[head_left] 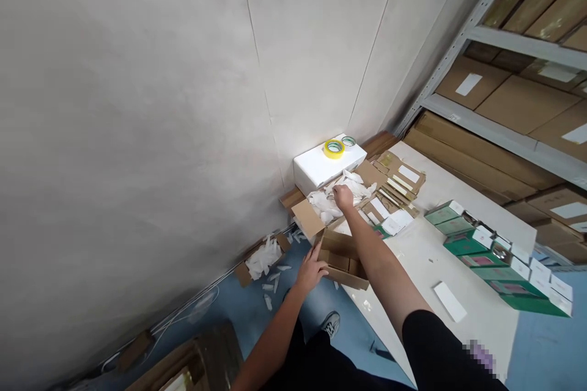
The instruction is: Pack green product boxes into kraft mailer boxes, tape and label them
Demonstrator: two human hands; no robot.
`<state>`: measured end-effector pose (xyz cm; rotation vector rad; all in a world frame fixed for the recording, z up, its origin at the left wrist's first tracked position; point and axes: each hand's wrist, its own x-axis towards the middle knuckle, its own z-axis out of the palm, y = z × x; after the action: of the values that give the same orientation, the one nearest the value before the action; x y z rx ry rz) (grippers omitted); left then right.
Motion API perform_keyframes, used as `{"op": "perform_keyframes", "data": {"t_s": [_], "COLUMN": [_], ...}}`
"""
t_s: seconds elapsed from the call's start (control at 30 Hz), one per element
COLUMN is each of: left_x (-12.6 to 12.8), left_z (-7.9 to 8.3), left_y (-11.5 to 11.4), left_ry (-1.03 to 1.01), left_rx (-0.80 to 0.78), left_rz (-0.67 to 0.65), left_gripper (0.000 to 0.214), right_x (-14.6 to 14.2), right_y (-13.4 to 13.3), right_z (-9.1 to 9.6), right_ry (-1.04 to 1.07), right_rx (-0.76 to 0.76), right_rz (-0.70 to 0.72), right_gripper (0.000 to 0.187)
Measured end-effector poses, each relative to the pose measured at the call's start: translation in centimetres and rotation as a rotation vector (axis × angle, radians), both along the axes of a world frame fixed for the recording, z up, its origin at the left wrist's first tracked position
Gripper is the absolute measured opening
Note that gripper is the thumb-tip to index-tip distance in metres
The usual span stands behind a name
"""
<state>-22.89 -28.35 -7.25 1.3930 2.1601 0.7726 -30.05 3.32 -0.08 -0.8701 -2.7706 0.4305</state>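
Observation:
An open cardboard box (340,261) stands at the table's left edge, with brown inner walls and flaps or a divider showing inside. My left hand (312,269) is on its near left side, fingers along the rim and thumb toward the opening. Beyond it is another open carton (308,218) heaped with crumpled white packing filler (323,203). My right hand (343,197) reaches over the open box into this heap, fingers curled closed at the filler. How much they hold is hidden.
A white box (316,166) bearing a yellow tape roll (334,148) stands by the wall. Flattened cartons (398,177), green-and-white boxes (495,256) and a small white box (450,301) lie on the table (413,263). A filler carton (263,258) sits on the floor; shelves (504,128) stand right.

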Motion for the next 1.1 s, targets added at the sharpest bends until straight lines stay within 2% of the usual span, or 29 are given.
{"op": "perform_keyframes", "data": {"t_s": [0.17, 0.3, 0.47, 0.63, 0.77, 0.9, 1.0, 1.1], "left_x": [0.9, 1.3, 1.5, 1.8, 2.6, 3.9, 5.6, 7.8], "left_z": [0.8, 1.2, 1.5, 1.9, 2.4, 2.5, 2.4, 2.4], "left_y": [1.5, 2.6, 3.2, 4.5, 6.3, 8.9, 11.0, 13.2], "left_ry": [0.004, 0.001, 0.004, 0.03, 0.042, 0.068, 0.077, 0.068], "left_rx": [0.027, 0.038, 0.081, 0.099, 0.126, 0.151, 0.169, 0.176], "left_rz": [0.001, 0.01, 0.01, 0.001, -0.035, -0.115, -0.163, -0.222], "left_gripper": [0.011, 0.012, 0.011, 0.009, 0.009, 0.01, 0.01, 0.011], "right_x": [2.2, 4.2, 7.2, 11.2, 16.3, 23.3, 28.9, 33.6], "right_y": [0.5, 0.3, -0.3, 0.2, 0.7, 0.5, -0.8, -3.0], "right_z": [1.5, 1.6, 1.3, 3.1, 5.5, 6.8, 5.9, 3.3], "right_ry": [0.275, 0.386, 0.483, 0.678, 0.817, 0.889, 0.863, 0.765], "right_rx": [-0.043, -0.141, -0.195, -0.112, 0.003, 0.144, 0.223, 0.201], "right_rz": [0.067, 0.129, 0.057, -0.003, -0.069, -0.178, -0.289, -0.393], "right_gripper": [0.03, 0.03, 0.026, 0.024, 0.023, 0.024, 0.023, 0.023]}}
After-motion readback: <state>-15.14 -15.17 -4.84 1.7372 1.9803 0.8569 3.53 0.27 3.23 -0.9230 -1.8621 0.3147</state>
